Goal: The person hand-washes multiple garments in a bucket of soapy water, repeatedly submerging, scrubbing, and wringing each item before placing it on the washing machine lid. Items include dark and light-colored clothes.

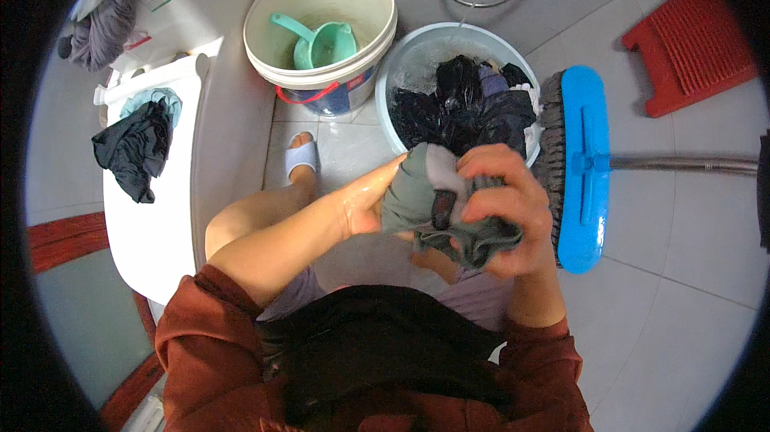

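Note:
A grey-green garment (412, 194) with a pale patch and a small dark label is bunched between my hands, above the floor and in front of the basin. My left hand (368, 215) reaches into the cloth and supports it from within; its fingers are hidden, and the wrist looks wet. On the other side, my right hand (511, 203) grips the folds with bent fingers. Just beyond, a round pale-blue basin (391, 122) holds water and soaked clothes (460, 86), mostly black, with some purple and white pieces.
A large white bucket (264, 62) with a green dipper (325, 47) stands left of the basin. A blue-backed broom (586, 191) touches the basin's right side. Far right lies a red washboard-like slab (692, 50). Black cloth (135, 143) rests on the white toilet lid (162, 239). A shower hose (475, 3) hangs behind.

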The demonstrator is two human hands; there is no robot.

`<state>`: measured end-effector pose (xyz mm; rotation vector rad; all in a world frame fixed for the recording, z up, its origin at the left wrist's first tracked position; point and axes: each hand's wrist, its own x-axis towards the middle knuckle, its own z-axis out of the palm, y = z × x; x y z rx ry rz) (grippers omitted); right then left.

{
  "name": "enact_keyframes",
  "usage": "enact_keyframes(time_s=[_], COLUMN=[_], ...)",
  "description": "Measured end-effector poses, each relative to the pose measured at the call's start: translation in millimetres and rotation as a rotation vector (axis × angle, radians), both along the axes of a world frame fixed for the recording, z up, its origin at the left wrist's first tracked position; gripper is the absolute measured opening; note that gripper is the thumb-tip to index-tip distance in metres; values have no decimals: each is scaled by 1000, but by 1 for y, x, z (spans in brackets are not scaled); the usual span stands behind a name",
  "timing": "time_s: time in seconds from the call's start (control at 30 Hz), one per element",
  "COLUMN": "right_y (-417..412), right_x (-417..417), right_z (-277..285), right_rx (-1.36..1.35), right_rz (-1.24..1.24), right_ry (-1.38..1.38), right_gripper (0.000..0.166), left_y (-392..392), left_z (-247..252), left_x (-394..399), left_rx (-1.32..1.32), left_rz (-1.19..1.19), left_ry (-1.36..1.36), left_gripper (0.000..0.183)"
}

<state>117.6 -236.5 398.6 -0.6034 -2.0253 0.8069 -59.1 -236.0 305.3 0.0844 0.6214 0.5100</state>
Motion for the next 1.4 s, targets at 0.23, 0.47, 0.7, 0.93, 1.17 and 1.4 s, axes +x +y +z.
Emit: enact_keyframes(time_s=[0.23, 0.47, 0.7, 0.93, 1.17, 1.4], right_y=[10, 10, -12, 24, 19, 23], right_x=[-20, -33, -23, 23, 20, -36], right_z=[-53, -80, -139, -82, -71, -50], right_rx=[-643, -1394, -1897, -1449, -1322, -1248], right_rz=[-609, -362, 18, -529, -302, 115], right_ry=[691, 1055, 1153, 981, 1164, 946], right_gripper=[24, 28, 31, 31, 44, 60], left_y=[35, 41, 25, 47, 29, 17], left_z=[36, 64, 40, 40, 25, 76], left_x=[-2, -2, 10, -2, -4, -60], left_rx=[743, 1669, 1614, 1332, 786, 443], left_rz=[578, 395, 84, -43, 98, 751], left_ry=[629, 954, 996, 901, 814, 408], left_gripper=[11, 12, 15, 76, 67, 40])
